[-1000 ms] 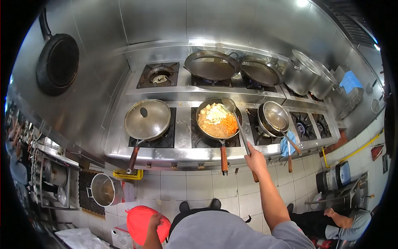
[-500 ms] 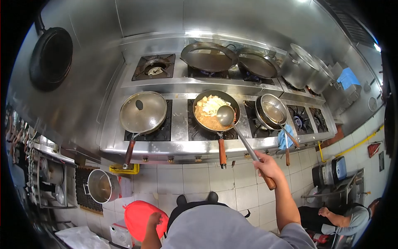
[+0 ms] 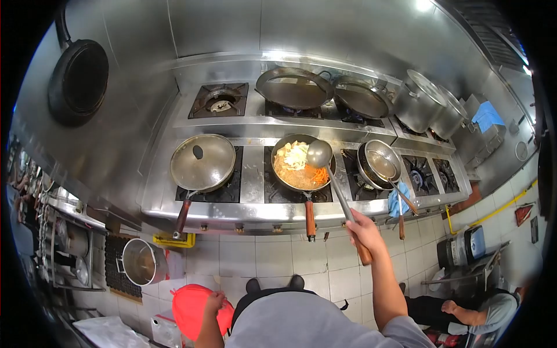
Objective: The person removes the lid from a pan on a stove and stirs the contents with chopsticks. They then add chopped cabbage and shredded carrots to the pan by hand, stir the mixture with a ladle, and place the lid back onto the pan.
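Note:
My right hand (image 3: pixel 363 229) is closed round the wooden handle of a ladle (image 3: pixel 318 154). The ladle's bowl is over the right side of a frying pan (image 3: pixel 309 216) on the front middle burner. In that pan lies food (image 3: pixel 295 162): pale pieces, a brownish layer and a heap of orange shreds at the right. My left hand (image 3: pixel 215 302) hangs low by my side, fingers curled in, with no object visible in it. Under it is a round red thing (image 3: pixel 188 310), and I cannot tell whether they touch.
A lidded pan (image 3: pixel 203 164) stands left on the stove. Stacked pans with a strainer (image 3: pixel 383 160) stand right, beside a blue cloth (image 3: pixel 398 200). Woks (image 3: pixel 295 93) and tall pots (image 3: pixel 419 104) line the back. A pot (image 3: pixel 141 262) is low left; another person (image 3: pixel 473 316) is at right.
The ladle's bowl has moved up toward the pan's far right rim, baring the orange shreds. My right hand has shifted slightly left. The whole view has shifted a little.

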Available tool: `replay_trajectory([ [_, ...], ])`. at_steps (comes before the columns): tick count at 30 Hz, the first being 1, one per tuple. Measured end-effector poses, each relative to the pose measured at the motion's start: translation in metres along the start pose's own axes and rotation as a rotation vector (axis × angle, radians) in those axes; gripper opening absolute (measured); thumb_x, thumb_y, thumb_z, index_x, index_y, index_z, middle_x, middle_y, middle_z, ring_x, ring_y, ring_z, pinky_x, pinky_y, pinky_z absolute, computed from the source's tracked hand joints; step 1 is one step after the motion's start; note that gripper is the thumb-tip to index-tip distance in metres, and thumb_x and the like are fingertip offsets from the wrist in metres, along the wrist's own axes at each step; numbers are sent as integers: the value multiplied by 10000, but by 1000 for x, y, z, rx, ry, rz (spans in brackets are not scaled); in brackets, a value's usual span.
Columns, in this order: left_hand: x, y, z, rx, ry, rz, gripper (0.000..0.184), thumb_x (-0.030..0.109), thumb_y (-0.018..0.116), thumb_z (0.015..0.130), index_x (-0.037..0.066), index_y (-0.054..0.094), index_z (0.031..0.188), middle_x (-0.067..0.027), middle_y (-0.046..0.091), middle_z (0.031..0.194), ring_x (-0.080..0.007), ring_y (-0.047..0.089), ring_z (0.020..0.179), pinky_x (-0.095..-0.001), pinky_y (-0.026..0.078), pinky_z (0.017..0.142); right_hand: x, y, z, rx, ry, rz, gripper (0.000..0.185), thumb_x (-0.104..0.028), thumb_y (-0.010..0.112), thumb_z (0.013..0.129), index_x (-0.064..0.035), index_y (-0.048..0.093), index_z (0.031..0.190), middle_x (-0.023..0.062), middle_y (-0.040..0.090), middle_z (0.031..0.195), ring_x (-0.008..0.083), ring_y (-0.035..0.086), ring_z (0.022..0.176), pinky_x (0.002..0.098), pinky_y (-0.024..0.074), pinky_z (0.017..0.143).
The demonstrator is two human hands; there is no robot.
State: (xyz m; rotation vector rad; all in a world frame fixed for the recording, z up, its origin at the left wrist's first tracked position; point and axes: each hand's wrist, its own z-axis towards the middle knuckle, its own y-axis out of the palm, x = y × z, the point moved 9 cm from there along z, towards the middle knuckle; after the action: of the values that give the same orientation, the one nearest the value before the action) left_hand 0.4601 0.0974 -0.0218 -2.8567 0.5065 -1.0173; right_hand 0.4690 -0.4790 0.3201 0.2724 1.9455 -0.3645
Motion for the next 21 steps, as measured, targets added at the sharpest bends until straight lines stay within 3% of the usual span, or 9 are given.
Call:
replay_trajectory([
  [4, -20, 1, 2, -37, -21, 68, 301, 249, 551, 849, 45, 537, 1071, -66, 601, 795, -169, 547, 515, -295, 465, 450, 2, 0, 53, 3, 2, 73, 570, -148, 576, 851, -55, 336, 1359, 35, 515, 678, 114, 475, 435, 259, 425, 406],
  [7, -21, -7, -6, -31, -37, 50, 303, 245, 532, 857, 47, 520, 1087, -83, 596, 823, -192, 564, 554, -313, 471, 475, -3, -4, 70, 93, -15, -146, 566, -156, 577, 849, -52, 345, 1355, 41, 520, 679, 118, 465, 441, 264, 434, 408],
  [9, -26, -12, -11, -26, -41, 39, 306, 245, 512, 868, 49, 502, 1103, -97, 592, 846, -212, 579, 592, -329, 478, 503, -10, -6, 67, 186, -151, -389, 555, -162, 571, 857, -54, 348, 1354, 47, 525, 679, 117, 465, 460, 264, 440, 411],
  [13, -44, -22, -19, 6, -105, -11, 286, 230, 518, 858, 44, 519, 1075, -97, 592, 826, -202, 574, 565, -323, 470, 476, -1, -6, 73, 69, -8, -110, 548, -159, 586, 839, -92, 384, 1344, 60, 526, 679, 118, 472, 471, 268, 436, 414],
  [15, -52, -22, -18, 17, -124, -6, 272, 217, 512, 852, 40, 531, 1057, -93, 595, 817, -191, 567, 539, -314, 466, 456, 13, -8, 82, 100, -81, -143, 540, -156, 589, 836, -88, 396, 1336, 62, 530, 684, 120, 480, 484, 263, 439, 418],
  [17, -57, -20, -23, 13, -124, -34, 283, 221, 517, 847, 41, 524, 1065, -95, 598, 815, -199, 573, 541, -317, 468, 459, 1, -4, 68, 206, -152, -395, 530, -165, 583, 848, -67, 393, 1333, 52, 524, 681, 118, 487, 506, 256, 445, 421],
  [21, -58, -13, -25, -3, -113, 3, 284, 225, 518, 845, 41, 525, 1060, -96, 601, 815, -202, 575, 538, -316, 469, 460, 20, -12, 73, 91, -80, -189, 532, -168, 591, 834, -76, 408, 1325, 87, 561, 730, 126, 502, 505, 298, 447, 432],
])
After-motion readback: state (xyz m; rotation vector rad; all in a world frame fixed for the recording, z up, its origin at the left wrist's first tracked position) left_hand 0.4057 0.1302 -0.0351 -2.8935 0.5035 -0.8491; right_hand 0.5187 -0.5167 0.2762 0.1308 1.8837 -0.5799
